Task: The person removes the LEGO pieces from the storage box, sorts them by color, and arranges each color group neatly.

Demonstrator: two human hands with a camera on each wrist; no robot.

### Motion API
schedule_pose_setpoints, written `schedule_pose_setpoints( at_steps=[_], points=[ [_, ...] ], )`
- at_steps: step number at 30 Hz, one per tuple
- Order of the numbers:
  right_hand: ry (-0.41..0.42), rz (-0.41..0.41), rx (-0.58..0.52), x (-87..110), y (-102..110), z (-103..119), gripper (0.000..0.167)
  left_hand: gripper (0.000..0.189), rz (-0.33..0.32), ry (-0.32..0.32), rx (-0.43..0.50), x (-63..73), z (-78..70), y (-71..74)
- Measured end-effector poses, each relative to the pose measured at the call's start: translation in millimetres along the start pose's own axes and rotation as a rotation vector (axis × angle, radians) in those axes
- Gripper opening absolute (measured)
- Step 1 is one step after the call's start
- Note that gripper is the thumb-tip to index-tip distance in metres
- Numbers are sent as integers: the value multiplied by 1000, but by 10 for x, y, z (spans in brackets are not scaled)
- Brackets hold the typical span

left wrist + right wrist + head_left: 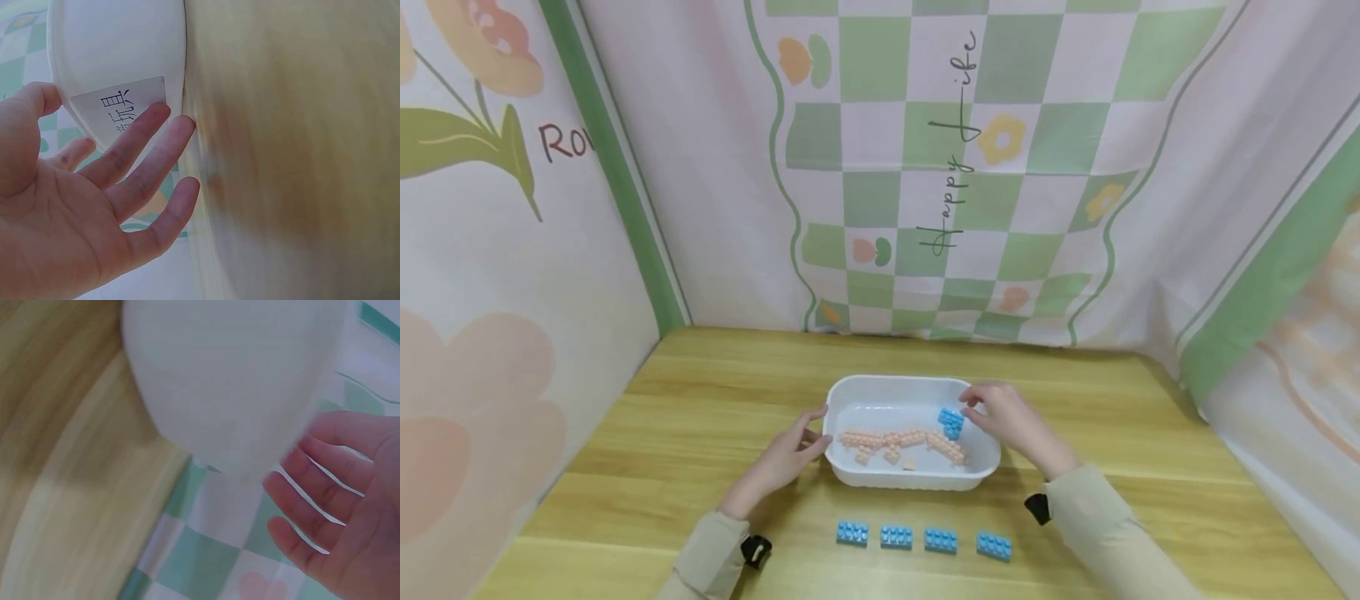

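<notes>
A white plastic bin (910,482) stands on the table, holding peach-coloured toy bricks (910,437) and a few blue toy bricks (951,422) at its right end. My left hand (790,454) is at the bin's left end; in the left wrist view its thumb meets the rim and its loosely bent fingers (147,134) lie along the labelled side (119,103). At the opposite end my right hand (1003,412) reaches over the rim, fingertips close to the blue bricks. In the right wrist view its fingers (312,506) are spread and loosely bent at the bin's edge, gripping nothing.
Several blue toy bricks (897,537) lie in a row on the wooden table (715,400) in front of the bin. A checkered cloth (955,167) hangs behind the table, with printed curtains (475,292) at both sides.
</notes>
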State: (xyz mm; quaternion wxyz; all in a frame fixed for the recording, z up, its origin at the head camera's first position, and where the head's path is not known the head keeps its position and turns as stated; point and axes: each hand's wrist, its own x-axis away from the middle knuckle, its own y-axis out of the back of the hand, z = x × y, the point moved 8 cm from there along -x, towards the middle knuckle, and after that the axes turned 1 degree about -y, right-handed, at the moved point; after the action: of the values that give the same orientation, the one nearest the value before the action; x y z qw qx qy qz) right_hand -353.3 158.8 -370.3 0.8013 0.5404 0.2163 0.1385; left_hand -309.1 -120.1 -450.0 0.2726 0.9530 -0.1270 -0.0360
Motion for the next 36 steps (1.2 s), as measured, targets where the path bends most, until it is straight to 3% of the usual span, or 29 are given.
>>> schedule_pose_setpoints(
  at_steps=[6, 14, 23, 29, 36],
  points=[
    [50, -39, 97, -68, -147, -6, 13, 55, 5, 20, 5, 8, 1, -6],
    [46, -49, 250, -63, -260, -19, 14, 57, 18, 3, 8, 14, 8, -31],
    [150, -87, 394, -78, -325, 70, 11, 56, 18, -1, -4, 3, 5, -31],
    [156, -70, 490, -124, -367, 94, 9, 57, 17, -7, -11, 4, -4, -12],
    [143, -29, 502, -132, -399, 78, 7, 57, 7, -5, -8, 3, -10, 6]
  ],
)
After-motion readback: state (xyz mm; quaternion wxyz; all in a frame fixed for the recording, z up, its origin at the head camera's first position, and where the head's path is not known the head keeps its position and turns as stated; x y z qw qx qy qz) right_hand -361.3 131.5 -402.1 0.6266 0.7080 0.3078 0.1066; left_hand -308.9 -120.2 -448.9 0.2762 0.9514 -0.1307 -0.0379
